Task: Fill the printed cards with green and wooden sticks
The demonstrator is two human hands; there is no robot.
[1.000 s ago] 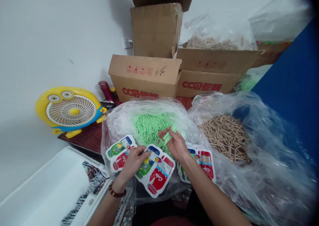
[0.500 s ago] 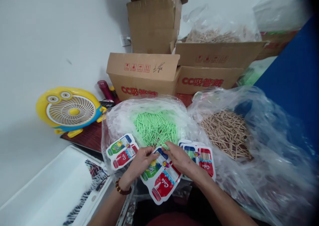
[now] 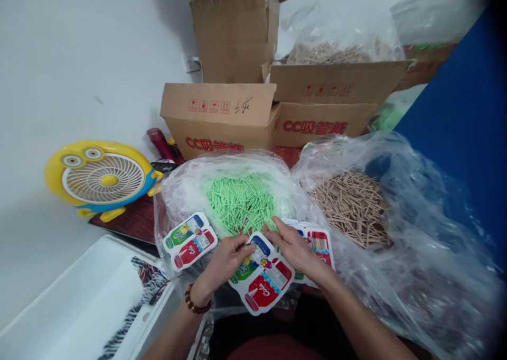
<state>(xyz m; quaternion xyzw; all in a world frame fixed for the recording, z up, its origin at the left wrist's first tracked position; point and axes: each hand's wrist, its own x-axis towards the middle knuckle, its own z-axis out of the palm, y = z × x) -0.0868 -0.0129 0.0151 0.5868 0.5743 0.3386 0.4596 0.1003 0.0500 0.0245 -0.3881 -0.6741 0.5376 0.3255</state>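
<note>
My left hand (image 3: 227,262), a beaded bracelet at its wrist, pinches the upper left edge of a bottle-shaped printed package (image 3: 263,283) with green and red "Cola" pictures. At the package's upper right is my right hand (image 3: 291,246), its fingers closed around a few green sticks (image 3: 271,224); how many is hidden. Just beyond both hands lies a heap of thin green sticks (image 3: 241,201) on clear plastic. A similar package (image 3: 190,241) rests to the left. More packages (image 3: 320,243) sit partly under my right hand, brown sticks showing in the window of one.
Brown sticks (image 3: 352,206) lie heaped in a clear plastic bag (image 3: 420,254) on the right. Cardboard boxes (image 3: 217,106) stand behind. A yellow fan (image 3: 106,177) is at the left, above a white foam box (image 3: 75,291). A blue panel (image 3: 443,106) borders the right.
My right hand has drawn slightly up and away from the package's top edge, with green sticks showing at its fingertips. The camera view has shifted a little.
</note>
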